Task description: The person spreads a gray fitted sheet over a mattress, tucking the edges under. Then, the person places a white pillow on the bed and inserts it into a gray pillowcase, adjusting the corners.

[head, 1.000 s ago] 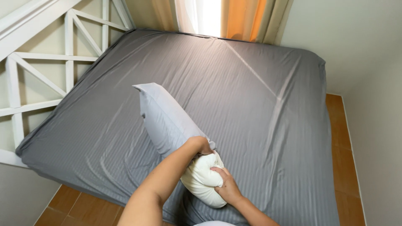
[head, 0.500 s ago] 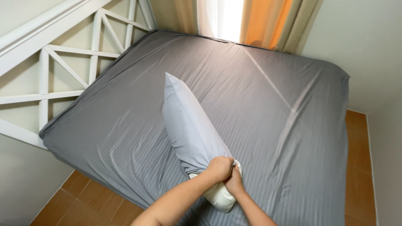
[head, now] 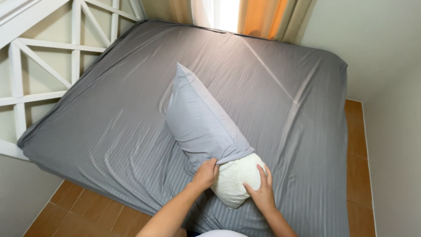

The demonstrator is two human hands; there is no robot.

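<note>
Nearest the camera, 2 bare forearms reach out over the near edge of the bed. The left hand (head: 205, 174) pinches the open hem of the grey pillowcase (head: 202, 122), fingers curled tight on the fabric where it ends. The right hand (head: 262, 193) lies with its fingers spread and pressed flat against the bare cream end of the pillow (head: 234, 179), cupping its right side rather than closing around anything.

The pillow is the content here and the pillowcase its container: most of the pillow sits inside the case, and only the rounded near end sticks out past the hem, between the 2 hands. The filled case runs away from the hands toward the upper left, its far corner tilted up off the bed.

All of this rests on the grey striped fitted sheet (head: 114, 131) that covers the mattress, creased in long diagonal lines. A white wooden lattice railing (head: 46, 66) stands along the left side of the bed. Brown floor tiles (head: 357, 145) show on the right and below the near edge. At the far end, orange and beige curtains (head: 258, 17) hang with bright light between them.
</note>
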